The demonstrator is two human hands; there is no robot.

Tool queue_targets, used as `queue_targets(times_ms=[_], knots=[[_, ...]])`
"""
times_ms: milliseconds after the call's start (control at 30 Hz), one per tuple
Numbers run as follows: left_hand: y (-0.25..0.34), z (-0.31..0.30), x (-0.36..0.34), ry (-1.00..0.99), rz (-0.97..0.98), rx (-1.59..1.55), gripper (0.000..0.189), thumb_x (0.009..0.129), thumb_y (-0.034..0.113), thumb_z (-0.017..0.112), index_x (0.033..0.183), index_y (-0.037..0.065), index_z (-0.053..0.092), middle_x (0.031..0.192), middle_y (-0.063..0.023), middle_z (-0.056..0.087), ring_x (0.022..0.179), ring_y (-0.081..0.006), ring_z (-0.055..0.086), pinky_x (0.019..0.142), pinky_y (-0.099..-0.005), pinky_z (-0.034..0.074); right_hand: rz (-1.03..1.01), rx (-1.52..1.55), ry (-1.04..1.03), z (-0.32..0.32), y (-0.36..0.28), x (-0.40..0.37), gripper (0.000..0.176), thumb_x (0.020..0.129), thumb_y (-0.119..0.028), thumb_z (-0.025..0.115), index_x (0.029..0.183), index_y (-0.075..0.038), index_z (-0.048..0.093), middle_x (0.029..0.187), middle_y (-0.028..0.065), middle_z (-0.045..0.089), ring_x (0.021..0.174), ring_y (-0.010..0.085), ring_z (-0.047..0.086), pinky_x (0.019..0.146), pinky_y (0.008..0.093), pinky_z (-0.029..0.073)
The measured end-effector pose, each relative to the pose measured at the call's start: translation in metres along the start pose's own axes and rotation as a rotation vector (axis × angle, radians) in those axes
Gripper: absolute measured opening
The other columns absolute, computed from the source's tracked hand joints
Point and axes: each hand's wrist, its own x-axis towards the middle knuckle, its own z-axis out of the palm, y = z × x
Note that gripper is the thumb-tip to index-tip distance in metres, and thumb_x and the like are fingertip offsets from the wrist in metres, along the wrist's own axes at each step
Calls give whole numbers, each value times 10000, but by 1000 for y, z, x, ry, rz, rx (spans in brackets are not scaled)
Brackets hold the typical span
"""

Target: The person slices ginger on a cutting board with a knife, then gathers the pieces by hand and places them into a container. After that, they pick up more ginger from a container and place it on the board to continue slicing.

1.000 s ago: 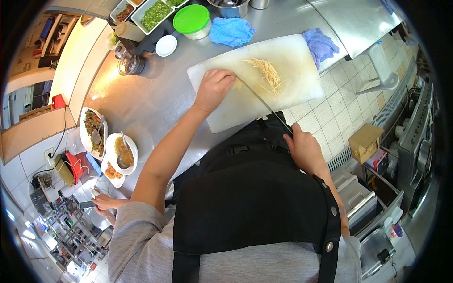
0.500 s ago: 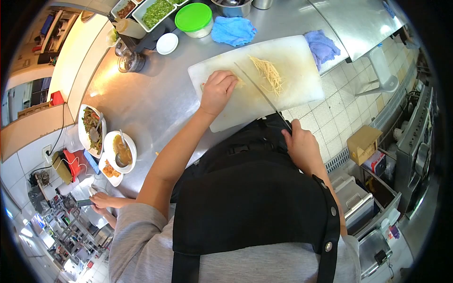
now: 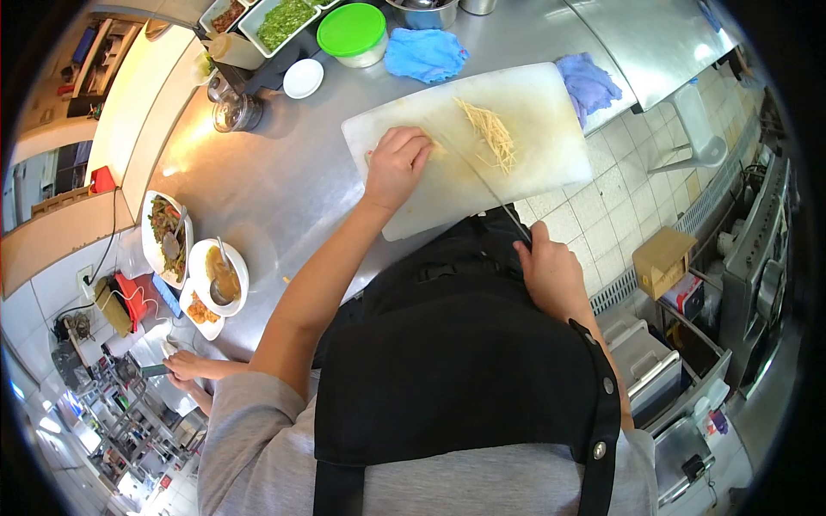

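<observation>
Now the right hand [image 3: 552,268] is wrapped round the knife [image 3: 483,178]; the left hand [image 3: 399,168] bends over the cutting board [image 3: 551,120]

Left fingers curl down, with what is under them mostly hidden, so I cannot tell their hold; a second ago the blade's tip met those fingertips, now a narrow gap shows; pale bits [image 3: 438,148] lie just beside them, the yellow strips [image 3: 490,138] across the blade

The left hand [image 3: 398,167] is curled palm-down, farther forward than the right hand [image 3: 553,270], which is clenched.
</observation>
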Motion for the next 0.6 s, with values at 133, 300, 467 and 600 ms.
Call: queue_targets(times_ms=[133,300,467,600], knots=[[0,0,0,17,16,7,109,765,27,750,850,12,684,944,-83,670,897,-270,634,800,-370,521,-5,-55,-40,-1,-6,0,269,983,-271,577,967,-33,452,718,264,667,686,464,674,613,540,543],[1,1,1,9,14,14,110,771,19,740,865,10,683,950,-84,669,902,-273,634,805,-371,520,17,-109,-71,-6,-8,-9,267,979,-271,582,970,-36,456,718,252,673,687,448,685,603,515,555],[1,2,0,13,18,25,119,775,20,736,881,9,682,966,-87,671,915,-277,634,821,-374,520,76,-157,-137,-13,-12,-12,270,985,-273,569,985,-30,450,740,248,681,716,435,696,628,512,563],[3,2,0,10,11,33,125,776,21,736,888,12,682,973,-91,670,927,-282,635,830,-376,520,96,-155,-188,-17,-18,-8,274,989,-268,558,996,-20,442,767,250,686,738,439,696,642,512,566]])
